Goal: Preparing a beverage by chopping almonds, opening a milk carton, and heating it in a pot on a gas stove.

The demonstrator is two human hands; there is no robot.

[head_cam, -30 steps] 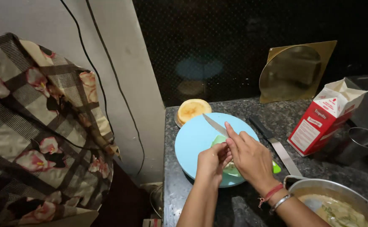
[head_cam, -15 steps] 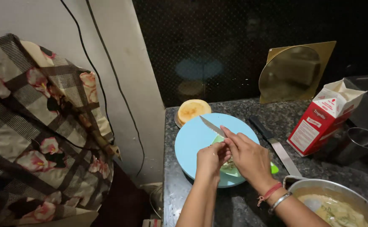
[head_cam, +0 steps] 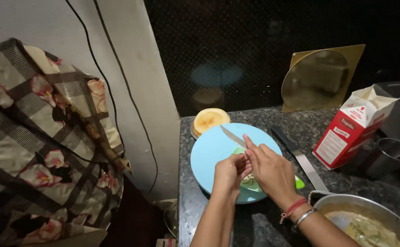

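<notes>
**Knife work on the blue board**

Dark speckled stone counter [head_cam: 273, 219] against a black wall, round light-blue cutting board [head_cam: 213, 155] near its left edge. Both hands met over the board's right half. The right hand [head_cam: 271, 171] was closed around a knife [head_cam: 232, 136], blade running up-left away from the grip. The left hand [head_cam: 229, 173], just beside it, pinched down a pale green vegetable piece [head_cam: 250, 182], mostly hidden underneath.

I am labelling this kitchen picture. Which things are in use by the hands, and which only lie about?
In use: right hand, left hand, steel knife, round light-blue plate, pale green food.

Lying about: red-and-white carton, black-handled knife, metal pot, golden board.
</notes>
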